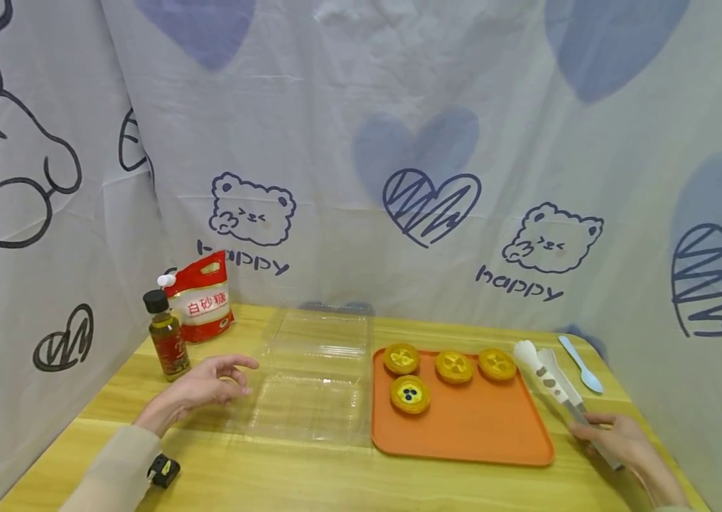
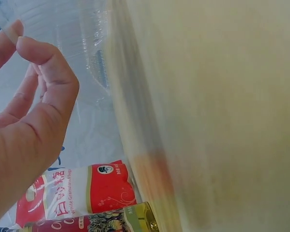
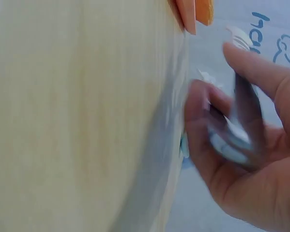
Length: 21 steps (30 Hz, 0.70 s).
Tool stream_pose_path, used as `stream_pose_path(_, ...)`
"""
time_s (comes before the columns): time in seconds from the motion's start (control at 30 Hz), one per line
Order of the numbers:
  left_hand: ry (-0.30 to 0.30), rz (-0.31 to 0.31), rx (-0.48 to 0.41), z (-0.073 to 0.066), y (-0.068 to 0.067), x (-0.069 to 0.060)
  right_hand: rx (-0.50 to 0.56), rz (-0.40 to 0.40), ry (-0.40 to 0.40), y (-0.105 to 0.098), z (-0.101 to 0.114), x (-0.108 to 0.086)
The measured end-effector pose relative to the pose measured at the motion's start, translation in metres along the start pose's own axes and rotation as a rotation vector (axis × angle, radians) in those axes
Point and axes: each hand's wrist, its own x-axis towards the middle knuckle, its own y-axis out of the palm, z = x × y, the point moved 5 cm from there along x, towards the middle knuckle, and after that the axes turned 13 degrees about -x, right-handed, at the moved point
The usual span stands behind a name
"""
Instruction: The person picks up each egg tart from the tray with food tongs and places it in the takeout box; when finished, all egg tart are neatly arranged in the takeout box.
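My right hand grips the metal handles of the tongs, whose white heads point up and left near the tray's right edge; in the right wrist view the hand is curled round the handles. The left hand hovers at the left side of a clear plastic container with its lid raised back, fingers loosely bent and holding nothing. On the orange tray lie several tarts, three in the back row and one with dark berries in front at left.
At the back left stand a bottle with a black cap and a red and white sugar bag. A pale blue spoon lies at the back right, beyond the tongs. Printed cloth hangs behind the table.
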Motion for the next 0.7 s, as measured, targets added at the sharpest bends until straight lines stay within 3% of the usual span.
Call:
stream_pose_path(0.13, 0.017, 0.009, 0.006, -0.001, 0.001, 0.0, 0.015, -0.055, -0.019, 0.0, 0.005, -0.003)
stream_pose_path(0.37, -0.008, 0.001, 0.028, 0.0, 0.001, 0.002, -0.261, -0.34, -0.214, -0.008, 0.025, -0.01)
stream_pose_path(0.6, 0.006, 0.014, 0.039, -0.001, 0.001, 0.004, -0.301, -0.431, -0.245, -0.01, 0.031, -0.015)
stream_pose_path(0.7, 0.006, 0.018, 0.036, -0.001, 0.001, 0.004, -0.307, -0.415, -0.221, -0.01, 0.03, -0.015)
